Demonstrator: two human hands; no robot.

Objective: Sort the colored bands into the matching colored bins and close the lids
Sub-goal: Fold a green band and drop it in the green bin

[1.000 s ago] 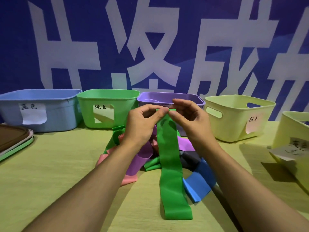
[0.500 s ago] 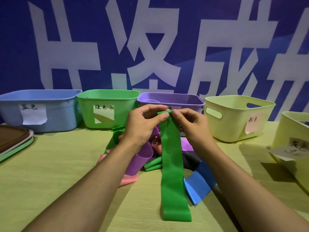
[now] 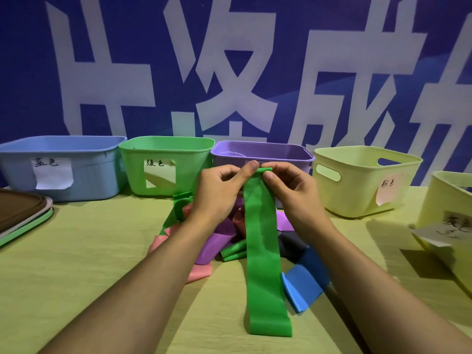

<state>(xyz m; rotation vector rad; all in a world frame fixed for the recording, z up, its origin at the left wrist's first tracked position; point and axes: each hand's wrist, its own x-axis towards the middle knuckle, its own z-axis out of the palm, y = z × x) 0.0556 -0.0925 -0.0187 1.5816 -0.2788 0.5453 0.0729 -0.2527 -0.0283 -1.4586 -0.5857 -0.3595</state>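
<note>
Two hands, left hand (image 3: 217, 190) and right hand (image 3: 293, 192), pinch the top fold of a green band (image 3: 263, 264) whose lower end rests on the table (image 3: 76, 277), before the band pile (image 3: 224, 238); beyond stand the green bin (image 3: 166, 152) and purple bin (image 3: 263, 152).

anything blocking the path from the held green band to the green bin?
Nothing visible does. Both the left hand and right hand pinch the top of the green band, in front of the purple bin. The green bin sits to the left of it, lidless and open-topped, with clear air between.
</note>
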